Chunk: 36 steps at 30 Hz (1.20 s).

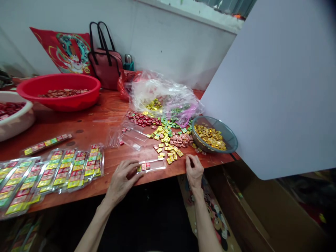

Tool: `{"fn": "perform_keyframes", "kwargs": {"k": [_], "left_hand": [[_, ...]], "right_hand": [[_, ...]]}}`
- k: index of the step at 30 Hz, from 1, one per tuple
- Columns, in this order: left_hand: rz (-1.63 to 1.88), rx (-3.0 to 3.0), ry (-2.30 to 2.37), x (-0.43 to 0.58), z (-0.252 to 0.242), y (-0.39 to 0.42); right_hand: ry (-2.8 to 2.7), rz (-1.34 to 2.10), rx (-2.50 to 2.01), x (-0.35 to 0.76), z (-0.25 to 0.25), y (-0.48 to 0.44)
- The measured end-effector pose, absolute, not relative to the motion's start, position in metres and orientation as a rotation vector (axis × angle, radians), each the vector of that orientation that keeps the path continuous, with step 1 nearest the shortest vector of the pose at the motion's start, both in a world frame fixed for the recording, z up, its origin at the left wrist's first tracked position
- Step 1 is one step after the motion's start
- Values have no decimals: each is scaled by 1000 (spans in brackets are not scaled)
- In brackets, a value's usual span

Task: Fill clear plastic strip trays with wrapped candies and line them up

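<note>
My left hand (pixel 123 177) grips the left end of a narrow clear plastic tray (pixel 159 165) lying at the table's front edge. A few small wrapped pieces (pixel 146 167), red, pink and yellow, sit in its left part, partly covered by my fingers. My right hand (pixel 194 170) is closed in a pinch just over the table edge, right of the tray; whatever its fingertips hold is hidden. Between and beyond the hands lie loose yellow pieces (pixel 172 154), with brownish-pink pieces (pixel 182 140), green pieces (pixel 170 123) and red pieces (pixel 144 119) behind them.
Filled clear packs (pixel 76 168) lie in rows at left. Empty clear trays (pixel 132 138) rest behind my left hand. A grey bowl (pixel 232 140) holds gold pieces. Further back are plastic bags (pixel 149 89), a red basin (pixel 78 103), a white basin (pixel 21 124) and a handbag (pixel 109 71). A white panel (pixel 278 91) stands right.
</note>
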<state>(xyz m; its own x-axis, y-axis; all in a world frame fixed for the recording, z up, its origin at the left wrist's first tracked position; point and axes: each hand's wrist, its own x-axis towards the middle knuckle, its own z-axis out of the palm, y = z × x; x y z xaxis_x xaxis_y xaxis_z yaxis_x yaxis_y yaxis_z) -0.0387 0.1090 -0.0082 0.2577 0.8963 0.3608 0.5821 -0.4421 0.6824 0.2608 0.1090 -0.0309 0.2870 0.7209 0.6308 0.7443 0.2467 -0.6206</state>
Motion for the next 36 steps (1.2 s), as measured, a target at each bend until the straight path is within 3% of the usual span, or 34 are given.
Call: {"fn": "perform_keyframes", "kwargs": {"k": [8, 36], "left_hand": [[1026, 2144, 1363, -38, -10, 110], [1014, 2155, 1352, -41, -13, 109]], "right_hand": [[-1459, -167, -1441, 262, -45, 115], [-1561, 74, -1696, 260, -23, 115]]}}
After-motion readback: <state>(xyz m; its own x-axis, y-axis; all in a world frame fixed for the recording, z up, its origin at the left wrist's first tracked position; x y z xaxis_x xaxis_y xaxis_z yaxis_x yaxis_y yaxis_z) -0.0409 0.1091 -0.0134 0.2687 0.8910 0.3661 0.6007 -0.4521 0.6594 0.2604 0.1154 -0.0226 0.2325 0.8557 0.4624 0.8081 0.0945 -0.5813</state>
